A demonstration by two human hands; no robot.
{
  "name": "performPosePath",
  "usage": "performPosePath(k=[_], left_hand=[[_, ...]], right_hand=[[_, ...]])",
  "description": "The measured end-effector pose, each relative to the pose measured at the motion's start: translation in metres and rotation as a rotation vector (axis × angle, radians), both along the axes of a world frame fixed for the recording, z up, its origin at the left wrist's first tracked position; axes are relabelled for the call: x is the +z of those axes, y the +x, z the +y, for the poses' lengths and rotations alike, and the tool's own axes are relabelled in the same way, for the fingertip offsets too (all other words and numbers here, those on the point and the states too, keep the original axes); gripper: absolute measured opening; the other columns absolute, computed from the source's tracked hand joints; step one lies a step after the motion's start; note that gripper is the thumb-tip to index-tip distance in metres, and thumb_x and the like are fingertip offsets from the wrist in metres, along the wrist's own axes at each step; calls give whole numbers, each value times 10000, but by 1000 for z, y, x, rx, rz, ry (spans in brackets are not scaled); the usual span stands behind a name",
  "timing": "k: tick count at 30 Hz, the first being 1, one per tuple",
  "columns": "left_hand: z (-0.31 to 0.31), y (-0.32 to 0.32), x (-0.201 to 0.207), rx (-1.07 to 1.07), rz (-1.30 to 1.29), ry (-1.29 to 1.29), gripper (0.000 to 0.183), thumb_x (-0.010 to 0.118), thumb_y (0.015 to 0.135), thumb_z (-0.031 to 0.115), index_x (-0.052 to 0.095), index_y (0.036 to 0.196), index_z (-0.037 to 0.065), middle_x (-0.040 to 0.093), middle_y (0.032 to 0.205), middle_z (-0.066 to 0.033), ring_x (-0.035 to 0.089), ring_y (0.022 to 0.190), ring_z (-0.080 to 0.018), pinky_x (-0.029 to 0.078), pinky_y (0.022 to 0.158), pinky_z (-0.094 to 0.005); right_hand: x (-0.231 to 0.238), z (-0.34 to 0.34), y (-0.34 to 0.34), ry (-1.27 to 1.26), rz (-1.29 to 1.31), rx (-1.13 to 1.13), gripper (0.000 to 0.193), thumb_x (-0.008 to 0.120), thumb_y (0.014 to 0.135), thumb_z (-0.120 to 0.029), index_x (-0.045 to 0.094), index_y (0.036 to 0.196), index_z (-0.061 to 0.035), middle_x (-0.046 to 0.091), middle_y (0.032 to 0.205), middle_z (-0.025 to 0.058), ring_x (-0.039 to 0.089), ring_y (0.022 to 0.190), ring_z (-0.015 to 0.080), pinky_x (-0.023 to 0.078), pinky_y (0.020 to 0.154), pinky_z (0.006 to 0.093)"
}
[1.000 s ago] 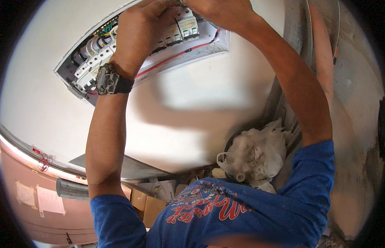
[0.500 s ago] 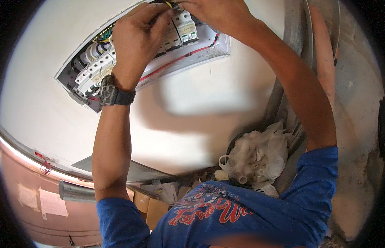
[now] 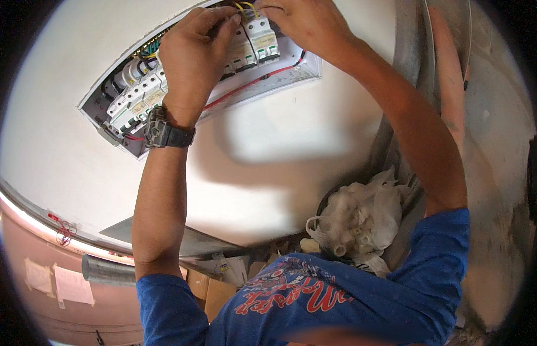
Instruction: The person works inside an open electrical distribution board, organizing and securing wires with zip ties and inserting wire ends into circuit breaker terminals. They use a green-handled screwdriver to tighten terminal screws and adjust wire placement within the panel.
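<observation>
An electrical distribution box (image 3: 314, 72) is set in the white wall, with a row of white circuit breakers (image 3: 263, 39) inside. My left hand (image 3: 194, 55), a dark watch on its wrist, covers the middle of the row, its thumb and forefinger pinched at the breakers' upper edge. What lies between those fingertips is hidden. At the upper right of the box, my right hand (image 3: 312, 24) has its fingers pinched together beside thin yellow wires (image 3: 249, 8), on something too small to make out. The wires loop up between both hands, partly cut off by the picture's edge.
More breakers (image 3: 136, 101) and green wires fill the box's left part; a red wire (image 3: 239, 89) runs along its lower side. Below stands a bin with white plastic bags (image 3: 361, 219). Cardboard (image 3: 213, 294) and a grey pipe (image 3: 107, 270) are at lower left.
Both hands have shifted slightly, the left a little to the right. More of the yellow wires shows between them, and the box sits slightly lower in view.
</observation>
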State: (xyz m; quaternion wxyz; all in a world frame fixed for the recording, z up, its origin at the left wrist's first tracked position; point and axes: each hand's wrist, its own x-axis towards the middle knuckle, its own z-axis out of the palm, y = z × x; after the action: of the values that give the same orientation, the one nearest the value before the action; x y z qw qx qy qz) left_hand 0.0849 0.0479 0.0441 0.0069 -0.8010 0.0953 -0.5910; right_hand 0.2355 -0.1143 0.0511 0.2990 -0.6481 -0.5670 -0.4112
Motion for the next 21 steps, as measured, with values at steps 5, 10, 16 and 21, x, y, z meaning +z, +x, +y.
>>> performPosePath(k=[5, 10, 16, 21], left_hand=[[6, -9, 2, 148, 8, 139, 159, 793, 951, 161, 825, 1077, 69, 789, 922, -109, 774, 790, -255, 596, 737, -344], [-10, -13, 8, 173, 11, 183, 148, 762, 922, 137, 814, 1038, 62, 775, 915, -148, 761, 819, -340, 595, 750, -402], [-21, -4, 5, 242, -26, 152, 115, 736, 852, 68, 796, 948, 52, 738, 858, -197, 727, 829, -408, 577, 754, -479], [-19, 4, 2, 227, -94, 177, 85, 749, 849, 82, 792, 920, 64, 736, 850, -180, 723, 810, -396, 576, 743, -484]], right_hand=[[-2, -4, 2, -62, -190, -213, 159, 627, 963, -128, 762, 939, -46, 754, 942, 155, 750, 937, 331, 613, 825, 450], [-6, -9, 7, -53, -422, -350, 121, 657, 924, -156, 752, 930, -81, 735, 967, 103, 724, 967, 286, 607, 815, 409], [-8, -12, 17, 8, -653, -414, 111, 708, 851, -166, 752, 920, -91, 709, 903, 61, 687, 894, 238, 578, 799, 361], [-6, -8, 9, -31, -541, -429, 118, 712, 868, -173, 763, 920, -80, 747, 915, 76, 715, 920, 251, 583, 805, 371]])
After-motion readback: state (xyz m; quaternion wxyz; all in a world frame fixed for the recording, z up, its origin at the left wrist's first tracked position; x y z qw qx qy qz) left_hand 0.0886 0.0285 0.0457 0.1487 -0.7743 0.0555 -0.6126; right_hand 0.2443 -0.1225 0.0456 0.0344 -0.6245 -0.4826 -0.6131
